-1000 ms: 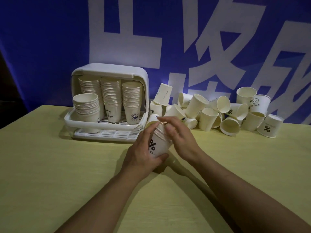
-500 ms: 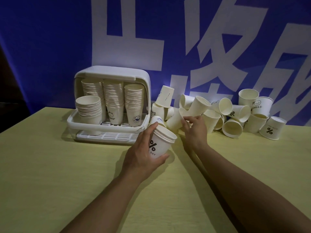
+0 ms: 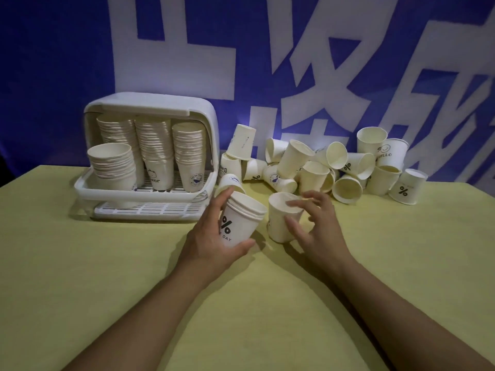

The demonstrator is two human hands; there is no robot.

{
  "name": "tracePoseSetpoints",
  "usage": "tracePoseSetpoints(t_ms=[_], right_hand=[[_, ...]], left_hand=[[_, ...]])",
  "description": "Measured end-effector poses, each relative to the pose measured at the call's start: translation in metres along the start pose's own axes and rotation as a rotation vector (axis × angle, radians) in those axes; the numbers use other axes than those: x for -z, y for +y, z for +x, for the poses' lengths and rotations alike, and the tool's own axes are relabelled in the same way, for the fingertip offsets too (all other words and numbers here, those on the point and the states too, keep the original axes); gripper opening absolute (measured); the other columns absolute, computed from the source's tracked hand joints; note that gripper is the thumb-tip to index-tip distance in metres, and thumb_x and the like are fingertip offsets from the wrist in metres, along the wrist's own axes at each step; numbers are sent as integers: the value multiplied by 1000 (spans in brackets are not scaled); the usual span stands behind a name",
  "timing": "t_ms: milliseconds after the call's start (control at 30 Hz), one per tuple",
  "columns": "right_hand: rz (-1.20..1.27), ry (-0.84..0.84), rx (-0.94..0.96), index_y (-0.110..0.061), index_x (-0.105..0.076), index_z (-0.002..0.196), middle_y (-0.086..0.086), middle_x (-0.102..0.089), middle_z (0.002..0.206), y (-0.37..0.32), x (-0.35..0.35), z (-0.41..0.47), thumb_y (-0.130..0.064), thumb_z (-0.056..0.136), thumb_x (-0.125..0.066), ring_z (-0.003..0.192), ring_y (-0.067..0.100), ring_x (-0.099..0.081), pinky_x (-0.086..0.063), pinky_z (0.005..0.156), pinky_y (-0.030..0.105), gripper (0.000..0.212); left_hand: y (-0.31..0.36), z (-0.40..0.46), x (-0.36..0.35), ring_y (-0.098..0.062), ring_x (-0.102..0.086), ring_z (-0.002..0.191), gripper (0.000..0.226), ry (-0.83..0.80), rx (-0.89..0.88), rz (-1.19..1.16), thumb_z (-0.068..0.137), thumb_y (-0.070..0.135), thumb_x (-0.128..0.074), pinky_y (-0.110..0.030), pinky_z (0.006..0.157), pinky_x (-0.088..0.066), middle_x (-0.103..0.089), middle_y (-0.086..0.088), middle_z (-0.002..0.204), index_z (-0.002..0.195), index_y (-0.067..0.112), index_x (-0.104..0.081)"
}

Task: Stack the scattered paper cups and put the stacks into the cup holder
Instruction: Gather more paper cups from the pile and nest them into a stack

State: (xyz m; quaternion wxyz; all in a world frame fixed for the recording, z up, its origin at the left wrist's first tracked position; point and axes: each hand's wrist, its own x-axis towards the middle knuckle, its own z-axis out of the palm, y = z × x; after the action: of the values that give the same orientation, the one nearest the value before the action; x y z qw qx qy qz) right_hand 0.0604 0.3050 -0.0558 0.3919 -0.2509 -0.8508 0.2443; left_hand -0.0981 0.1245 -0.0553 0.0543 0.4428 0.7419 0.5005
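The left hand (image 3: 214,236) grips a short stack of cups (image 3: 242,223), tilted to the right, its outer cup printed with a percent sign. The right hand (image 3: 316,231) holds a single cup (image 3: 280,223) upright just beside that stack, thumb on its near side and fingers over the rim. Both sit over the middle of the yellow surface (image 3: 80,263). Toward the far edge, the white cup holder (image 3: 150,108) stands on the left with four stacks inside. A heap of loose cups (image 3: 321,167) lies to its right, before a blue banner (image 3: 53,62).
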Motion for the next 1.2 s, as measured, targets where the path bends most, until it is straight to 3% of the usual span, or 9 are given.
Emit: tracePoseSetpoints(t_ms=[167, 233, 333, 467, 600, 800, 933, 1100, 1200], right_hand=[[122, -188, -192, -37, -27, 152, -11, -34, 155, -3, -4, 0, -41, 77, -83, 126, 9, -46, -48, 105, 35, 93], [173, -206, -211, -35, -24, 153, -7, -44, 151, -4, -3, 0, -35, 81, -81, 117, 9, -55, -52, 100, 36, 93], [320, -26, -216, -36, -17, 152, -6, -53, 136, -7, 4, 0, -32, 86, -76, 106, 8, -63, -57, 90, 35, 89], [500, 162, -191, -46, -20, 145, -12, -53, 132, -18, 12, -1, -48, 87, -69, 113, 4, -60, -55, 95, 34, 76], [567, 193, -112, -51, -25, 142, -29, -56, 124, -32, 11, -7, -57, 81, -66, 117, 0, -59, -55, 95, 33, 74], [526, -8, -76, -51, -29, 143, -35, -51, 127, -49, 1, -19, -65, 80, -62, 117, -1, -56, -54, 95, 33, 72], [386, -254, -35, -55, -37, 144, -32, -44, 143, -46, -4, -21, -71, 84, -45, 124, -7, -47, -45, 98, 25, 63], [347, -324, -29, -50, -35, 147, -25, -47, 143, -44, -6, -20, -69, 87, -40, 120, -7, -50, -46, 93, 20, 63], [352, -252, -71, -42, -36, 149, -19, -53, 135, -39, -9, -18, -64, 89, -48, 114, -1, -54, -51, 90, 25, 65]], left_hand=[[4, -5, -3, -7, -58, 106, 103, -51, 13, -39, 68, 40, -90, -31, 81, -53, -50, 15, 137, 140, 68, -22], [6, -6, -4, -1, -57, 105, 102, -69, 12, -48, 68, 42, -90, -29, 79, -52, -50, 17, 135, 139, 70, -22], [8, -8, -5, 2, -58, 105, 101, -94, 21, -32, 68, 43, -88, -33, 86, -54, -50, 20, 133, 135, 76, -20], [12, -10, -6, -4, -58, 116, 105, -167, 1, 6, 68, 42, -88, -34, 96, -51, -49, 22, 138, 136, 79, -17], [15, -12, -9, -7, -59, 119, 109, -240, -30, 21, 67, 43, -88, -39, 100, -53, -48, 20, 142, 139, 77, -14], [20, -14, -7, 7, -60, 105, 117, -226, -61, -13, 64, 51, -89, -33, 93, -54, -43, 46, 123, 135, 81, -1], [22, -14, -6, -4, -52, 120, 120, -108, -72, -45, 59, 61, -85, -33, 94, -48, -32, 40, 134, 131, 81, 10], [16, -10, -3, -4, -59, 111, 101, -61, -54, -81, 54, 62, -83, -43, 89, -57, -41, 48, 122, 127, 78, -15], [13, -7, -4, 4, -60, 99, 96, 5, -27, -123, 53, 58, -84, -35, 77, -58, -48, 47, 115, 122, 77, -20]])
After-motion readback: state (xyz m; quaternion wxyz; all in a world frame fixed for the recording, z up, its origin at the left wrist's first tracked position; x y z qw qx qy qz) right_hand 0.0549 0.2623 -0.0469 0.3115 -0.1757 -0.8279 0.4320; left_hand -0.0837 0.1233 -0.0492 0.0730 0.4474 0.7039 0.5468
